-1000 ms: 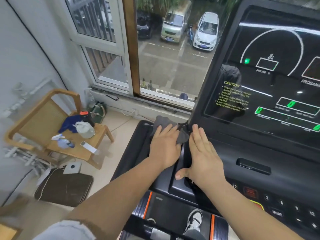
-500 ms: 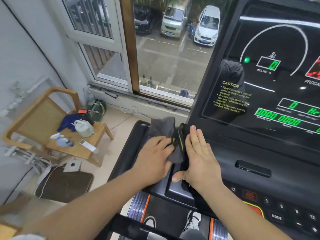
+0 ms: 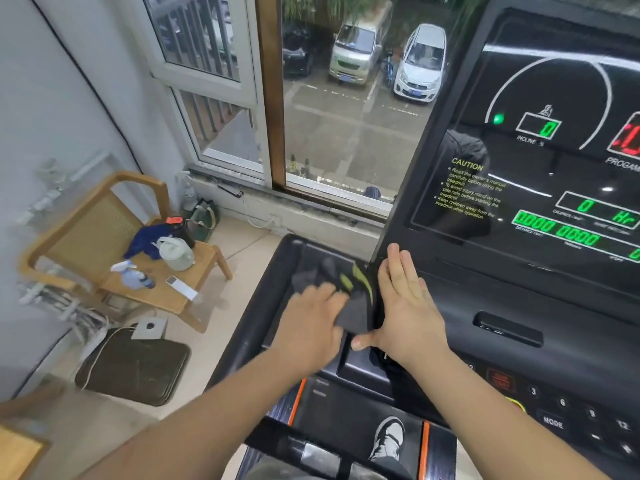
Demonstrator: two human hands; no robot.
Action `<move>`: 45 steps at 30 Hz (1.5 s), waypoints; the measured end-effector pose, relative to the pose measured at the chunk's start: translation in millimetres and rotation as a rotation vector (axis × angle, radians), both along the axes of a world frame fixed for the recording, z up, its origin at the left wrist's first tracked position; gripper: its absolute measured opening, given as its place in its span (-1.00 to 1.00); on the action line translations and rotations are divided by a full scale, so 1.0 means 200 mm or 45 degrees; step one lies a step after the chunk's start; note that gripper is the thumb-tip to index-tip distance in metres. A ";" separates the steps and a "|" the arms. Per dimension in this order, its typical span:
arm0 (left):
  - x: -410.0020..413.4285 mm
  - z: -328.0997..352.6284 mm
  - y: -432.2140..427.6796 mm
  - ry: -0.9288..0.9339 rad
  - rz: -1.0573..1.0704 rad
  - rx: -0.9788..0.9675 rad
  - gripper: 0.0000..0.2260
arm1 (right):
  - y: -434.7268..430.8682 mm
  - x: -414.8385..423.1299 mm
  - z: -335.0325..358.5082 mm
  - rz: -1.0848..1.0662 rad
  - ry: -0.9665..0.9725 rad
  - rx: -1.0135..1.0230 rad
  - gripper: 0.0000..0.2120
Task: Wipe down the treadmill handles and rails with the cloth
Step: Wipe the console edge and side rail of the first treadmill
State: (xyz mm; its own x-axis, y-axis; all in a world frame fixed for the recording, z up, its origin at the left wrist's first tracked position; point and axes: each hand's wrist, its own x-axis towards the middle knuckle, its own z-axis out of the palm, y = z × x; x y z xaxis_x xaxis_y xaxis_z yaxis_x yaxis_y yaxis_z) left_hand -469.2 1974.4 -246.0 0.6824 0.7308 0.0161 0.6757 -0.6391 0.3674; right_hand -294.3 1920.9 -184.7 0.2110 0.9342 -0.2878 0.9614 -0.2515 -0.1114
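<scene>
A dark grey cloth (image 3: 349, 299) with yellow-green marks lies on the black left tray (image 3: 277, 271) of the treadmill console. My left hand (image 3: 311, 323) presses flat on the cloth's near part, blurred by motion. My right hand (image 3: 408, 313) lies flat, fingers straight and together, on the console beside the cloth's right edge, thumb spread toward my left hand. The treadmill screen (image 3: 540, 161) is lit with green digits. A black front rail (image 3: 294, 448) crosses below my arms.
A wooden chair (image 3: 114, 251) at the left holds a spray bottle (image 3: 133, 275), a pale kettle (image 3: 176, 254) and a blue cloth (image 3: 147, 237). A dark mat (image 3: 135, 368) lies on the floor. My shoe (image 3: 388, 441) stands on the belt. The window (image 3: 346, 116) is ahead.
My left hand has slid back toward me along the tray, dragging the cloth with it. My right hand has stayed flat in the same place. The display digits have lit up.
</scene>
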 end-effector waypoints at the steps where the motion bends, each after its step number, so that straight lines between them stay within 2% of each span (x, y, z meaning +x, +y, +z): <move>1: -0.07 0.00 -0.02 -0.050 -0.090 -0.069 -0.60 | 0.00 0.00 0.00 0.012 -0.017 0.000 0.35; 3: -0.14 0.04 0.04 0.039 -0.239 -0.102 -0.66 | 0.00 0.00 0.00 0.024 -0.028 -0.008 0.34; 5: -0.11 0.11 0.11 0.254 -0.286 -0.010 -0.71 | 0.00 0.00 0.01 0.002 0.001 -0.025 0.40; 8: 0.00 0.18 0.08 0.472 -0.143 0.052 -0.77 | 0.01 -0.01 0.01 -0.026 0.020 -0.026 0.45; 11: 0.05 0.17 -0.01 0.431 0.003 0.023 -0.80 | 0.01 -0.02 0.02 -0.019 0.015 -0.036 0.44; 13: 0.06 0.16 -0.01 0.313 0.145 -0.041 -0.84 | 0.02 -0.02 0.02 -0.024 0.009 -0.036 0.43; 15: 0.09 0.15 0.02 0.136 0.306 -0.229 -0.83 | 0.01 -0.03 0.02 -0.027 0.004 -0.032 0.42; 19: 0.07 0.21 0.01 -0.354 0.660 -0.880 -0.65 | -0.01 -0.04 0.04 -0.038 0.005 -0.014 0.41; 23: -0.15 0.38 0.01 -1.055 1.131 -1.506 -0.61 | -0.03 -0.08 0.10 0.061 -0.033 0.048 0.35; 24: -0.21 0.44 0.05 -1.207 1.215 -1.525 -0.58 | -0.03 -0.10 0.11 0.137 -0.029 0.061 0.33; 25: -0.27 0.49 0.10 -1.259 1.275 -1.420 -0.56 | -0.02 -0.11 0.13 0.226 -0.015 0.049 0.33; 27: -0.36 0.54 0.19 -1.152 1.302 -1.007 -0.54 | 0.03 -0.14 0.15 0.368 0.013 -0.045 0.34; 28: -0.39 0.54 0.21 -1.050 1.263 -0.782 -0.59 | 0.06 -0.15 0.16 0.406 0.011 -0.101 0.37; 31: -0.41 0.42 0.16 -0.709 0.941 -0.256 -0.78 | 0.14 -0.18 0.15 0.401 -0.037 -0.193 0.45; 32: -0.40 0.33 0.10 -0.528 0.830 -0.119 -0.77 | 0.16 -0.19 0.15 0.376 -0.047 -0.210 0.48; 34: -0.37 0.13 -0.04 -0.034 0.590 0.057 -0.58 | 0.18 -0.21 0.13 0.398 -0.113 -0.236 0.50; 35: -0.35 0.04 -0.10 0.119 0.500 0.074 -0.46 | 0.20 -0.22 0.12 0.452 -0.164 -0.234 0.50; 37: -0.32 -0.05 -0.12 0.211 0.420 0.063 -0.32 | 0.22 -0.23 0.11 0.525 -0.217 -0.246 0.51; 41: -0.26 -0.05 0.18 0.272 0.336 0.012 -0.28 | 0.27 -0.18 0.10 0.504 -0.129 -0.322 0.53; 45: -0.13 -0.01 0.43 0.147 0.396 -0.247 -0.31 | 0.32 -0.19 0.11 0.544 -0.122 -0.360 0.52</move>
